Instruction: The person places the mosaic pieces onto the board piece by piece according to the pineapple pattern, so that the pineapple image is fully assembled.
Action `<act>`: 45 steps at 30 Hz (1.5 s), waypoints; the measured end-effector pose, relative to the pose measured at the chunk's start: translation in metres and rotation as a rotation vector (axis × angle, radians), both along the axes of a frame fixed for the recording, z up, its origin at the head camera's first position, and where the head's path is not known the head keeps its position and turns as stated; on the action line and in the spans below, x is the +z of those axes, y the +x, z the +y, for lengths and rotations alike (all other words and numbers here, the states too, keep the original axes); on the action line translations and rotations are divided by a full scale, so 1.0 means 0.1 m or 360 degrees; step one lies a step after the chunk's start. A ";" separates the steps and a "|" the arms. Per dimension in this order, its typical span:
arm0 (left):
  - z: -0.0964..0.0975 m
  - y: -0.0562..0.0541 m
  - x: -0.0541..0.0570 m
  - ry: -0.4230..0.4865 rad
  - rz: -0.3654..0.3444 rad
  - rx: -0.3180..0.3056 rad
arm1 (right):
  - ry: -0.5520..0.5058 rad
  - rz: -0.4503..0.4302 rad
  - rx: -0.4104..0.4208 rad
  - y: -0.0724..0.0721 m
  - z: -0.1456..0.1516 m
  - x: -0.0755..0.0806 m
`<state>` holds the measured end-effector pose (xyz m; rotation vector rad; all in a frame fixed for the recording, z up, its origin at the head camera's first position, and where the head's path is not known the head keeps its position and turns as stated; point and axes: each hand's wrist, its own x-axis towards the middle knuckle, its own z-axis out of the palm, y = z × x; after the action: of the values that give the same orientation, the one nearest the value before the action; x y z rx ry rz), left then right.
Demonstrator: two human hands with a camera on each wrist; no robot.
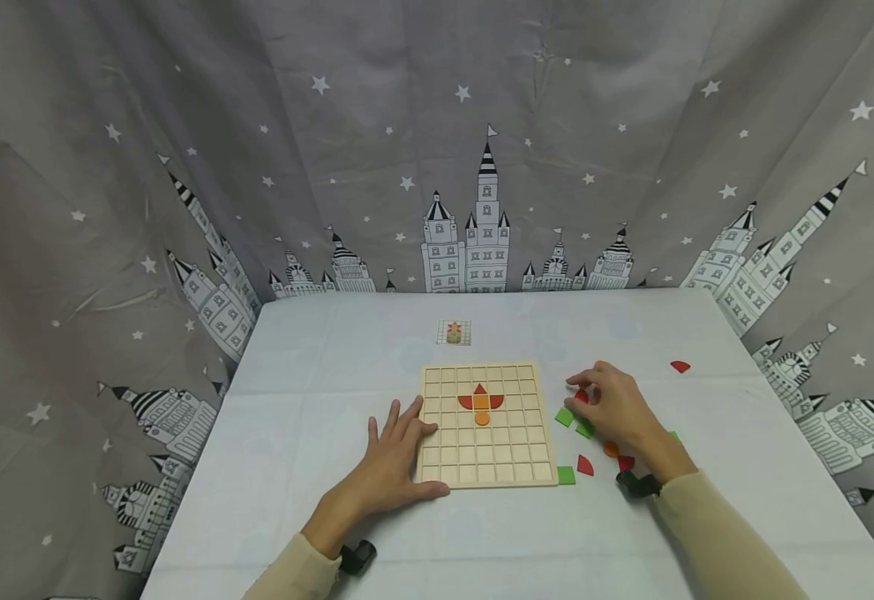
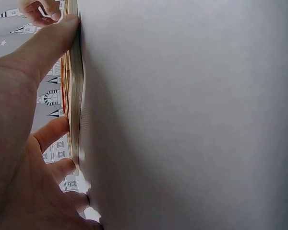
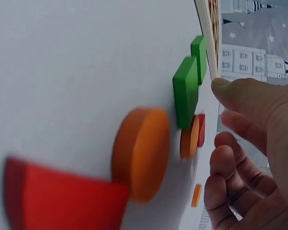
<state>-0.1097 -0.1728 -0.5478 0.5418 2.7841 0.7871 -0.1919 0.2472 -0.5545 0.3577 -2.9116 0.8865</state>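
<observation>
L hand [image 1: 387, 467] splayed at board [image 1: 496, 454] edge; R hand [image 1: 620, 408] bent, fingers parted, I see nothing gripped. Green tile [image 3: 186, 91] prob. light, stiff, smooth; pinch opp. edges.

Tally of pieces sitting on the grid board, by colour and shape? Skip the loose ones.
Red triangle: 1
Red quarter-circles: 2
Orange square: 1
Orange circle: 1
Total on the board: 5
</observation>
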 end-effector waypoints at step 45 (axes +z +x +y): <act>0.01 0.00 -0.01 -0.0020 -0.0001 0.0010 | -0.0019 -0.0132 -0.0075 0.02 0.07 0.02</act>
<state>-0.1093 -0.1720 -0.5489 0.5313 2.7897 0.7705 -0.1903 0.2544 -0.5523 0.2559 -2.9751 0.9332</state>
